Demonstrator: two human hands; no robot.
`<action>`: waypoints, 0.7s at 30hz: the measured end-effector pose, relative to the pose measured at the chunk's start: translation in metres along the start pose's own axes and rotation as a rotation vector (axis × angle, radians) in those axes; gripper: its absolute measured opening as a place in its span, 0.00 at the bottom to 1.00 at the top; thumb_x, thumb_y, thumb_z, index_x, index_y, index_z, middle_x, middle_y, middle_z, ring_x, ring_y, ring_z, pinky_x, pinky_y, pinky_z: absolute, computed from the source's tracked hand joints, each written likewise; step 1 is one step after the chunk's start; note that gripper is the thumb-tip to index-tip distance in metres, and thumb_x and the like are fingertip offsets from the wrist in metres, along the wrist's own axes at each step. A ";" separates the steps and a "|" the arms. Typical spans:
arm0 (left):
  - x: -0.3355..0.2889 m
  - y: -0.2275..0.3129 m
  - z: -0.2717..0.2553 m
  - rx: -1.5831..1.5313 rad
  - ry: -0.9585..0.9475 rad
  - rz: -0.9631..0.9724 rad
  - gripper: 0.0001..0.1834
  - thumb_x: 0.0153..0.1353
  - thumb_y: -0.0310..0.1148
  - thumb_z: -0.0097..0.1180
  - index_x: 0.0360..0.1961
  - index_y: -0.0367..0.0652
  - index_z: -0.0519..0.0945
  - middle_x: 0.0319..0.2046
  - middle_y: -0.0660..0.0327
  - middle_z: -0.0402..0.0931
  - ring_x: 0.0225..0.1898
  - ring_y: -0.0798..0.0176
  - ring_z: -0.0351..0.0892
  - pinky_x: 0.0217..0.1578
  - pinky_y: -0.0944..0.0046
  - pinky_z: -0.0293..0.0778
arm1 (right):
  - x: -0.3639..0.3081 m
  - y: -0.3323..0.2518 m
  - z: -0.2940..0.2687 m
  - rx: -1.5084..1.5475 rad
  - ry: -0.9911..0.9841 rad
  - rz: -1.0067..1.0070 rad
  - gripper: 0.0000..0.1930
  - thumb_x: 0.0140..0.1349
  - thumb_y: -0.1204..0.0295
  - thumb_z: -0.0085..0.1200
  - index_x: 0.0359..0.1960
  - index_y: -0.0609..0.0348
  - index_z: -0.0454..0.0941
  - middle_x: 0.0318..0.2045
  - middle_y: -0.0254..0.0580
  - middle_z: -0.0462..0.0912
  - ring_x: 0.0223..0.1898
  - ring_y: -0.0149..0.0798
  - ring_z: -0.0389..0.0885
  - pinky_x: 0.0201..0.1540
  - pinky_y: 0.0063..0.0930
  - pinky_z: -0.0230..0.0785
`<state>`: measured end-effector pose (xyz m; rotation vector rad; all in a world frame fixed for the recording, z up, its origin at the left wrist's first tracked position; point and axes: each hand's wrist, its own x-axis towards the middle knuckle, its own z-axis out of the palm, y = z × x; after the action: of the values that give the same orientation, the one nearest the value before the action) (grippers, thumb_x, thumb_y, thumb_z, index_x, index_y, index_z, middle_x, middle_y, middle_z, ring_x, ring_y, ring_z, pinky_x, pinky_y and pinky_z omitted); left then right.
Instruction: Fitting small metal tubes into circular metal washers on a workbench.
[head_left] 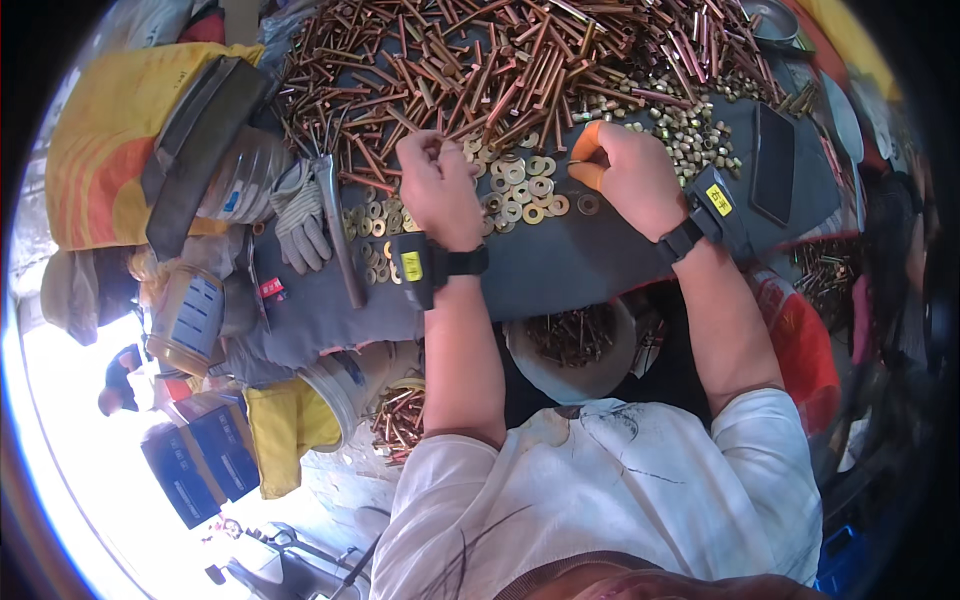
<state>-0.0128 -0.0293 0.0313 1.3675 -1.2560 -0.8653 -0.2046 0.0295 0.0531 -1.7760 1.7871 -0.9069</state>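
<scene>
Both bare forearms are reaching up from the lower edge over a dark grey work surface [590,265], each wearing a black wrist strap with a yellow-labelled box. The left hand [440,190] is curling knuckles-up near the middle of the surface, its fingers bunching tightly at the near edge of the heap of copper-coloured bolts [500,70]; whether it is pinching a piece there cannot be told, since the fingertips are hidden. The right hand [630,170] is lying just to the right, fingers folding inward, thumb and forefinger capped in orange finger cots [587,150] and closing together, apparently on something too small to make out. Between the two hands, brass washers [525,190] are lying scattered flat on the surface, touching one another. Beyond the right hand, small brass nuts [690,135] are spreading toward the far right corner, beside a black phone [772,165]. At the left edge a grey work glove [300,215] is resting beside a metal tool [338,235].
</scene>
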 end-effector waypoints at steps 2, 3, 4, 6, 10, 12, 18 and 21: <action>-0.001 0.001 0.002 -0.006 -0.059 -0.029 0.13 0.58 0.26 0.51 0.44 0.34 0.72 0.28 0.59 0.74 0.24 0.72 0.74 0.23 0.73 0.69 | 0.002 0.001 -0.002 0.105 -0.031 0.050 0.07 0.51 0.77 0.60 0.30 0.62 0.76 0.26 0.39 0.80 0.26 0.33 0.79 0.30 0.25 0.69; 0.000 0.001 0.001 -0.012 -0.106 -0.057 0.14 0.56 0.27 0.53 0.45 0.35 0.73 0.27 0.59 0.73 0.25 0.70 0.74 0.28 0.69 0.72 | 0.003 0.003 -0.001 0.108 -0.028 0.051 0.07 0.51 0.77 0.60 0.30 0.62 0.76 0.26 0.39 0.80 0.26 0.33 0.79 0.30 0.25 0.69; 0.002 -0.010 0.002 0.079 -0.140 0.053 0.13 0.56 0.26 0.54 0.44 0.37 0.76 0.26 0.59 0.74 0.26 0.71 0.74 0.28 0.71 0.71 | 0.004 0.006 0.002 0.267 -0.039 0.089 0.07 0.53 0.77 0.59 0.33 0.62 0.76 0.26 0.37 0.80 0.26 0.31 0.79 0.30 0.22 0.69; 0.004 -0.017 -0.002 0.151 -0.063 0.088 0.11 0.56 0.26 0.54 0.41 0.36 0.77 0.26 0.61 0.74 0.27 0.71 0.73 0.29 0.71 0.71 | 0.005 0.005 0.000 0.426 -0.047 0.129 0.07 0.55 0.76 0.58 0.35 0.62 0.76 0.25 0.35 0.79 0.25 0.28 0.78 0.29 0.20 0.69; 0.006 -0.006 -0.022 -0.164 0.033 -0.024 0.07 0.63 0.29 0.50 0.36 0.36 0.77 0.21 0.65 0.70 0.17 0.76 0.65 0.15 0.77 0.61 | 0.007 -0.003 -0.013 0.976 0.015 0.255 0.11 0.58 0.74 0.56 0.43 0.57 0.76 0.25 0.33 0.79 0.24 0.24 0.76 0.28 0.17 0.69; 0.000 0.004 -0.025 -0.334 -0.039 -0.108 0.08 0.64 0.30 0.49 0.37 0.36 0.76 0.21 0.65 0.70 0.16 0.76 0.64 0.14 0.77 0.60 | 0.006 -0.003 -0.014 1.148 0.021 0.213 0.11 0.60 0.75 0.54 0.45 0.59 0.76 0.27 0.34 0.80 0.24 0.24 0.77 0.29 0.16 0.70; -0.026 0.007 -0.003 -0.645 -0.468 -0.369 0.09 0.66 0.32 0.47 0.39 0.36 0.73 0.26 0.64 0.68 0.18 0.75 0.62 0.15 0.77 0.59 | 0.006 -0.010 -0.007 1.232 -0.030 0.178 0.11 0.59 0.75 0.56 0.43 0.62 0.77 0.27 0.35 0.80 0.26 0.26 0.78 0.31 0.18 0.72; -0.027 0.001 0.001 -0.738 -0.504 -0.478 0.10 0.66 0.33 0.46 0.40 0.37 0.72 0.27 0.65 0.67 0.19 0.75 0.61 0.16 0.78 0.59 | 0.005 -0.013 -0.002 1.212 -0.037 0.190 0.12 0.57 0.76 0.56 0.43 0.65 0.77 0.27 0.36 0.79 0.24 0.26 0.77 0.30 0.19 0.71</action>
<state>-0.0190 -0.0029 0.0285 0.8613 -0.8055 -1.8745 -0.1971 0.0252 0.0643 -0.8010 0.9223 -1.4106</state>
